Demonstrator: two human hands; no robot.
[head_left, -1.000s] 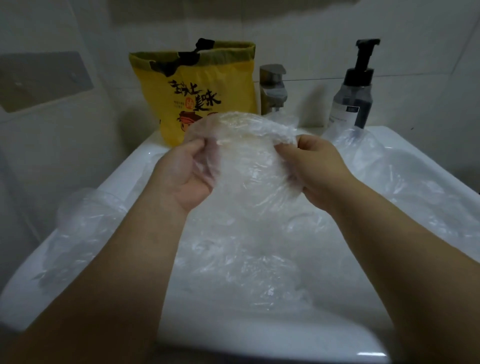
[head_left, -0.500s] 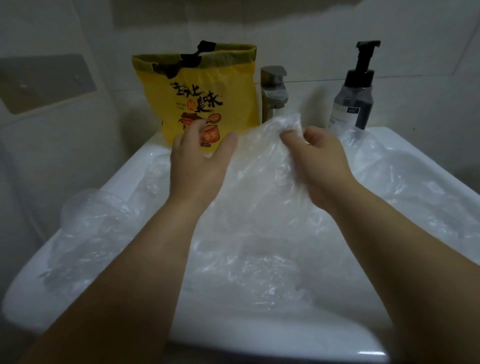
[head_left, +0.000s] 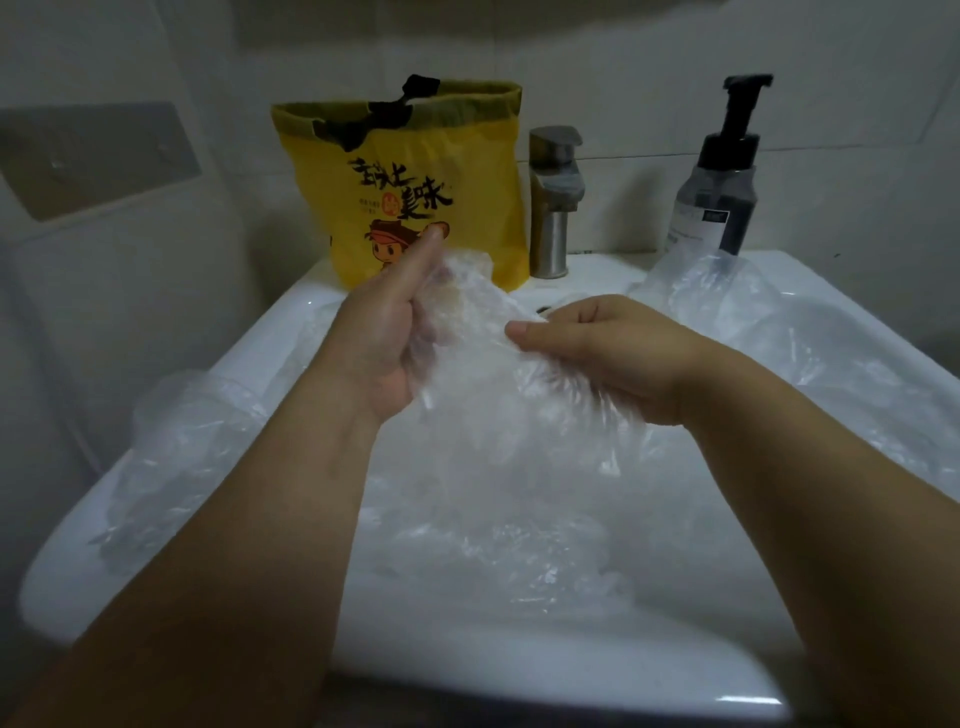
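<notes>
A crumpled clear plastic bag (head_left: 514, 415) hangs over the white sink (head_left: 597, 670), held up between both hands. My left hand (head_left: 384, 338) grips its upper left part, fingers wrapped in the film. My right hand (head_left: 597, 348) pinches the bag's top edge from the right, thumb pointing left. More clear plastic lies in the basin below and spreads over the sink's left rim (head_left: 171, 441) and right side (head_left: 779, 332).
A yellow drawstring bag (head_left: 410, 182) with black lettering stands at the sink's back left. Beside it rises a metal tap (head_left: 553, 202), and a dark pump bottle (head_left: 722, 176) stands at the back right. Tiled walls close in behind and at the left.
My left hand, open and off the plastic half a second ago, has closed on the bag again. Both hands have come lower and closer together, bunching the film.
</notes>
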